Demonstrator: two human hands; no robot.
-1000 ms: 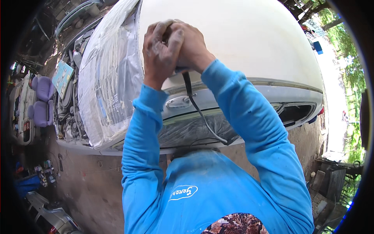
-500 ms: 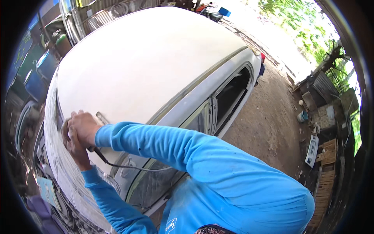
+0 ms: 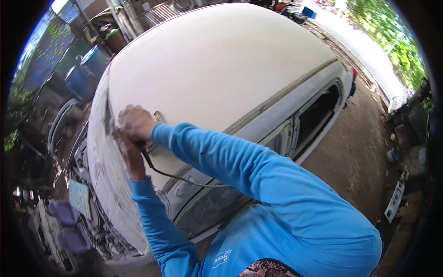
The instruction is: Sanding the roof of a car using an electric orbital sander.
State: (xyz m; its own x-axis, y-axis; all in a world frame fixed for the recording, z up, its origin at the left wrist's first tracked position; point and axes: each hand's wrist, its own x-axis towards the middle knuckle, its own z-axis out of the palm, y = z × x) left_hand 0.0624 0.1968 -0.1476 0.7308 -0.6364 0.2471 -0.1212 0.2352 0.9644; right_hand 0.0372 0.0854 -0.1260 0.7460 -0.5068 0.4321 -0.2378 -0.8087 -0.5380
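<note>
At the front edge of a white car roof point(image 3: 221, 64), both my hands are closed around a corded hand tool point(image 3: 158, 116), whose body they mostly hide. My right hand point(image 3: 137, 121) lies on top, fingers curled over it and slightly blurred. My left hand point(image 3: 131, 154) is just below, wrapped against the tool and partly hidden by the right one. A dark cord point(image 3: 154, 168) runs from under them down across the side of the car. Wrinkled plastic masking point(image 3: 110, 194) covers the windshield beside my left forearm, and the side window point(image 3: 315, 115) is dark, within a pale frame.
Engine bay point(image 3: 87, 217) with a flat light-blue board point(image 3: 79, 197) at lower left; purple seats point(image 3: 74, 237) beyond. Blue drums point(image 3: 79, 83) and a gas cylinder point(image 3: 115, 39) stand behind. A motorbike point(image 3: 295, 16) is at the back; dirt ground point(image 3: 346, 171) and scrap line the right.
My view has swung right, showing more roof and ground. My joined hands, still on the tool, sit farther left in view, by the windshield edge, with the right arm stretched across the side.
</note>
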